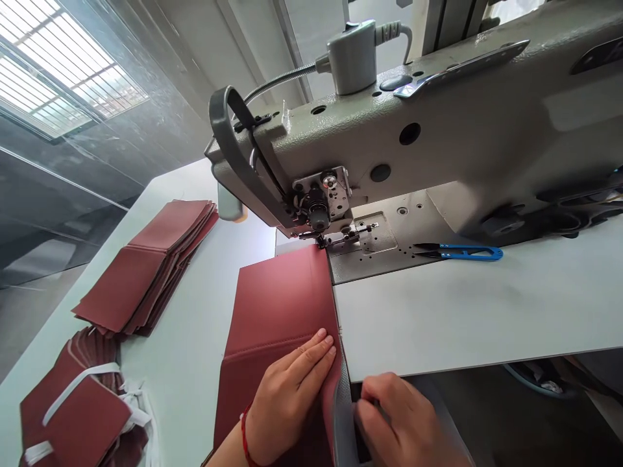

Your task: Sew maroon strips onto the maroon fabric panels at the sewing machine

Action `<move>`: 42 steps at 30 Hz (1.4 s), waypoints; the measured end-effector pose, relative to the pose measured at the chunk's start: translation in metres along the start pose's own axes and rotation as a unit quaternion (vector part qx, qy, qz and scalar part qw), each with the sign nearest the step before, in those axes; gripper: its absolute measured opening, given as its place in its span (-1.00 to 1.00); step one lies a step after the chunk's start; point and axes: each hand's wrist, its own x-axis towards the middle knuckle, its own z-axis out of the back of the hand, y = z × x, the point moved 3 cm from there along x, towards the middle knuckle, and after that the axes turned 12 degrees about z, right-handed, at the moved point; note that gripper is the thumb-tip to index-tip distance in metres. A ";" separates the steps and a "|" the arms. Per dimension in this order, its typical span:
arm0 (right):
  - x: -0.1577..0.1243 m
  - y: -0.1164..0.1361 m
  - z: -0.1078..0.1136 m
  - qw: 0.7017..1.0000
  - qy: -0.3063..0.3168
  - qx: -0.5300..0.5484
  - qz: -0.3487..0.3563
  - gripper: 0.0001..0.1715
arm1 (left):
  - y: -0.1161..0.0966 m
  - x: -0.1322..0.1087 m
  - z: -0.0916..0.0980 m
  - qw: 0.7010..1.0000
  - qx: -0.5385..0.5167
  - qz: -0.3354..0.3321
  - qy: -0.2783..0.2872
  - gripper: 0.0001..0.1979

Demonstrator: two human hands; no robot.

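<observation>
A dark red leather-like panel (280, 298) lies on the table with its far right corner under the sewing machine's presser foot (321, 241). A stitched seam crosses it. My left hand (296, 389), a red cord at its wrist, rests on the panel near the right edge, fingers stretched out flat. Along that edge, close to me, the panel curls up and a grey layer (343, 415) shows beneath. Just right of it, past the table's front edge, my right hand (402, 421) is closed with curled fingers, slightly blurred. Whatever it may pinch is hidden.
The grey sewing machine (438, 130) spans the top right. Blue thread snips (467, 252) lie by its bed. At left sit a stack of red panels (146, 259) and a bundle of red pieces (87, 415) with white bands. The white table (438, 318) has a front edge at right.
</observation>
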 end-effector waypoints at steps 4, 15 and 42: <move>-0.042 0.002 -0.016 0.990 0.054 -0.017 -0.128 -0.71 | 0.001 -0.002 -0.002 1.000 -0.026 0.015 0.000 -0.62; -0.063 0.017 -0.042 0.972 0.085 0.120 -0.186 -0.46 | -0.001 -0.003 -0.002 1.000 -0.024 0.014 -0.004 -0.65; 0.041 -0.037 0.001 0.971 0.197 0.050 0.123 -0.58 | -0.008 -0.010 -0.002 0.999 0.004 0.029 0.033 -0.51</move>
